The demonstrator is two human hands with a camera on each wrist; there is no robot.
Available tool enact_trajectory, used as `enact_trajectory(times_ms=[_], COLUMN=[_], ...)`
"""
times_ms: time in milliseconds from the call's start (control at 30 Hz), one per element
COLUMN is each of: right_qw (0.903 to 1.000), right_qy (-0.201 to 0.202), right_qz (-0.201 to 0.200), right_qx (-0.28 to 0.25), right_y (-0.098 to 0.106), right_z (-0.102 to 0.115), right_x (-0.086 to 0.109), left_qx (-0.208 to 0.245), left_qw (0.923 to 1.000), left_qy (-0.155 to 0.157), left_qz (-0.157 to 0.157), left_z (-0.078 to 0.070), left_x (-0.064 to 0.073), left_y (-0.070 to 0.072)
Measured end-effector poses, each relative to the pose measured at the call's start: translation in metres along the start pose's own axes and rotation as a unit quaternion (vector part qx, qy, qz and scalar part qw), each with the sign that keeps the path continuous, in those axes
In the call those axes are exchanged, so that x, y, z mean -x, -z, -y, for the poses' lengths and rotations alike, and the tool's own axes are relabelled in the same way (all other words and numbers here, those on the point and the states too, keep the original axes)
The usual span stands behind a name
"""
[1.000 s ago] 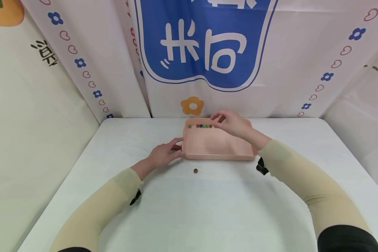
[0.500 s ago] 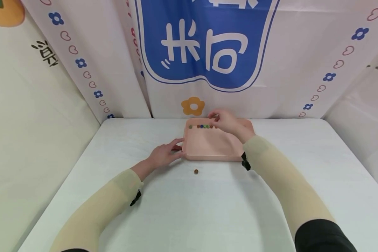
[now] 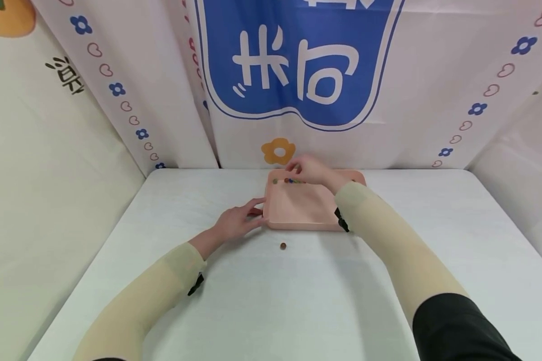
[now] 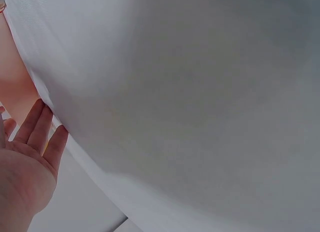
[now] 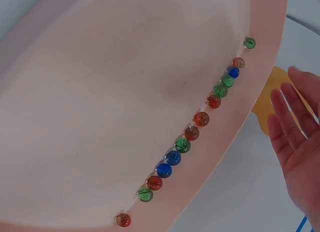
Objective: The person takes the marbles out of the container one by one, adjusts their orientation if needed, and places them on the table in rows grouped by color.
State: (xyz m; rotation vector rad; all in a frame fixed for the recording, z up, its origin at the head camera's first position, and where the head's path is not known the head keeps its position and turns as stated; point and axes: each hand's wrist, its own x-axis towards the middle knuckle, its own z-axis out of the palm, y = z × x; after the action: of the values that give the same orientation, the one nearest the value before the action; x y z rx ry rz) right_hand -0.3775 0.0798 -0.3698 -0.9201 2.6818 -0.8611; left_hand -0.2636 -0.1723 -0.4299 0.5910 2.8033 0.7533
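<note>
A shallow pink tray (image 3: 298, 226) lies at the back of the table. Along its far inner side runs a row of several glass marbles, among them a blue marble (image 5: 164, 170), a green marble (image 5: 249, 43) apart at one end and a reddish one (image 5: 123, 220) at the other. My left hand (image 3: 235, 222), fingers extended, touches the tray's left side. Over the far rim is my right hand (image 3: 312, 171), covering part of the row in the head view; the right wrist view shows its fingers (image 5: 287, 119) relaxed, holding nothing, outside the rim.
A single brown marble (image 3: 283, 246) lies on the white table (image 3: 271, 301) in front of the tray. Right behind the tray hangs a printed cloth (image 3: 235, 145) with an orange flower (image 3: 278, 151). Cloth walls also stand left and right.
My right hand has moved left along the tray's far rim, now covering more of the row's middle. My left hand has stayed at the tray's left side.
</note>
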Motion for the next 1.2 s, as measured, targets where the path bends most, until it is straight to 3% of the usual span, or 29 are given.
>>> enact_trajectory(times_ms=[400,700,1000,1200], right_qw=[0.9969,0.9937,0.9950,0.9956], right_qy=[-0.014,-0.028,-0.037,-0.059], right_qz=[0.077,0.105,0.085,0.073], right_qx=[0.012,0.028,0.036,0.007], right_y=[-0.012,-0.020,-0.026,-0.030], right_z=[-0.009,-0.009,-0.007,-0.005], right_x=[-0.007,-0.011,-0.010,-0.008], left_qx=[0.000,-0.001,0.003,0.003], left_qw=[1.0000,1.0000,1.0000,1.0000], left_qy=[-0.007,-0.003,-0.005,-0.005], left_qz=[-0.001,-0.004,-0.005,-0.006], left_z=[-0.003,0.001,0.002,0.002], left_x=[0.000,0.001,0.001,0.001], left_y=[-0.001,-0.001,-0.002,-0.001])
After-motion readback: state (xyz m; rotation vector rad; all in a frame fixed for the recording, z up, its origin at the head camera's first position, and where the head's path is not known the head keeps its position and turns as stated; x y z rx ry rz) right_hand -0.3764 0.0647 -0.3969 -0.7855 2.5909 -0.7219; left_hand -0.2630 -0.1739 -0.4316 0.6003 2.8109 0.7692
